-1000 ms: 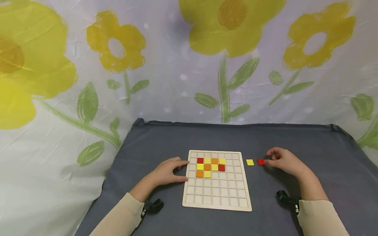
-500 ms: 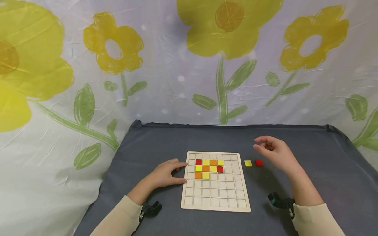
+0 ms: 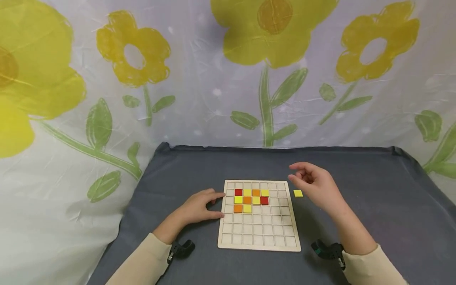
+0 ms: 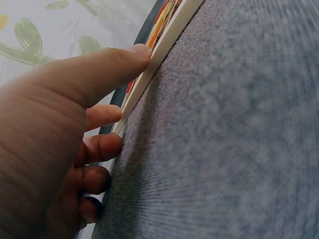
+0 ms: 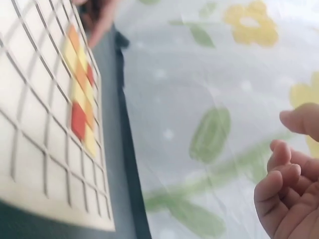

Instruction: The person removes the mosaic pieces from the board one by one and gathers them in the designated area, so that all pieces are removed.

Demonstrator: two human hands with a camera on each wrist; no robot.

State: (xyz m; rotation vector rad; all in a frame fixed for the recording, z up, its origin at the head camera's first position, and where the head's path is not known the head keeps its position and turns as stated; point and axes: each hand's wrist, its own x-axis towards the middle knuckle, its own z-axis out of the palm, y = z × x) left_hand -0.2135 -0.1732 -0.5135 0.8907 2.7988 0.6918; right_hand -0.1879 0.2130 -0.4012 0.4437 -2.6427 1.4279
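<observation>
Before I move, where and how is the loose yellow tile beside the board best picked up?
Probably pinch the yellow tile by its near and far edges, coming from above and the right with your right hand: it lies flat on the dark cloth, with the board close by its left side.

Head view: the right hand (image 3: pixel 316 189), right of centre, hides the grey cloth (image 3: pixel 360 174) directly behind it; its thumb partly covers the other fingers. Both sleeves (image 3: pixel 372 266) run out at the lower edge, and the central flower (image 3: pixel 274 23) is cropped above. Left wrist view: the top edge cuts the board (image 4: pixel 168 37) — its tiles (image 4: pixel 152 37) are too foreshortened to count. Right wrist view: the left hand (image 5: pixel 103 22), upper left, is blurred and cropped — the right hand leaves at the right edge.
</observation>
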